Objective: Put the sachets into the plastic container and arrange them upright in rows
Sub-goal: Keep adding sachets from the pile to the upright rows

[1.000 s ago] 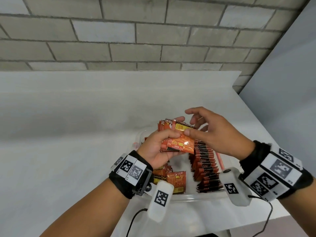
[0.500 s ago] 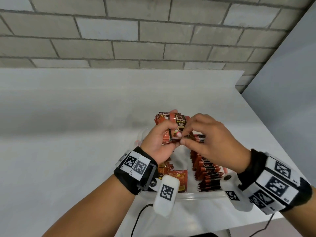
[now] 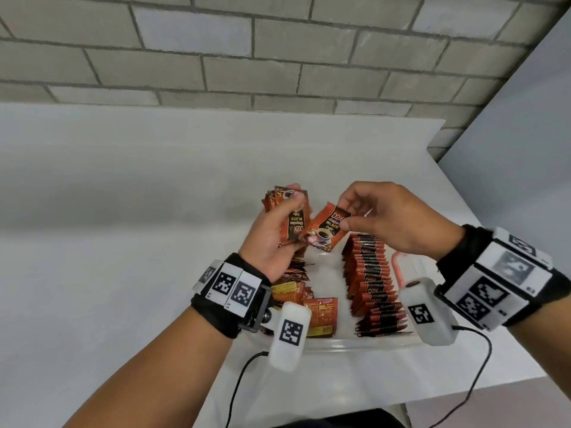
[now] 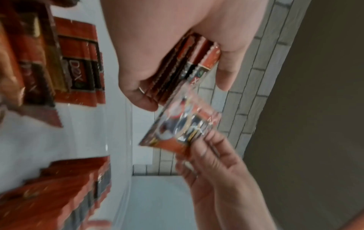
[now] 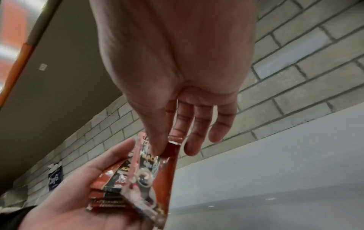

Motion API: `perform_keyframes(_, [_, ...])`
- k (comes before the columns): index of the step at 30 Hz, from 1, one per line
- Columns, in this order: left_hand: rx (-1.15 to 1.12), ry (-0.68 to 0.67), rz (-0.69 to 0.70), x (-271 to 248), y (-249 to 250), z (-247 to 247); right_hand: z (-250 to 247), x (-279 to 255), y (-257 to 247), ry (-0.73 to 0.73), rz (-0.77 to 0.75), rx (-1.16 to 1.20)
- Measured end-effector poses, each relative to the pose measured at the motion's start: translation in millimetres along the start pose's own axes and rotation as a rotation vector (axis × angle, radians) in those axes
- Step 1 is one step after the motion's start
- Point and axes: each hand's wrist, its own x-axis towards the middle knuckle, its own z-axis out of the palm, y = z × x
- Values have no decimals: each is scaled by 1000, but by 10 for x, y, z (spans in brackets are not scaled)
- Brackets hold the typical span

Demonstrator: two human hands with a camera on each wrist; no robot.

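**One sachet pulled from the stack**

Half a second ago both hands met on the stack; now the right hand [image 3: 398,220] has drawn away with a single sachet [image 3: 328,229], which hangs tilted between the hands, above the container [image 3: 355,342].

The right thumb and forefinger pinch that sachet by its top edge, the other fingers [image 5: 222,124] loosely spread. It looks held by the edge so that it can be dropped upright into a row. The left hand [image 3: 268,239] curls round the stack [image 3: 292,222], thumb pressed on its face, probably to keep the sachets squared and ready to be peeled off one at a time.

Counts: one sachet in the right hand; several in the stack (the left wrist view shows their edges, too blurred to number). In the container, on the white table [image 3: 123,242], one row [image 3: 369,282] stands leaning along the right side, too many to count, and a few loose sachets [image 3: 319,315] lie flat on the left.
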Motion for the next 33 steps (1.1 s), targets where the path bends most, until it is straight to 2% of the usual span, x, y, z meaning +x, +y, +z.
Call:
perform_keyframes(3, [-19,118,58,43,116,-136,-20,49,71,-34,87,-177])
perform_keyframes(6, [-43,166,49,70,167,-217,67,140,139,-111,114,-415])
perform_keyframes(16, [-145,121,-8,33,250,-230,396,402,213,-319,131,-703])
perform_keyframes(22, [-141,71,-25,-6,285,-250,438,436,249,-372,139,-745])
perform_keyframes(33, [-113,63,-37,20,250,-269,492,475,278,-405,158,-760])
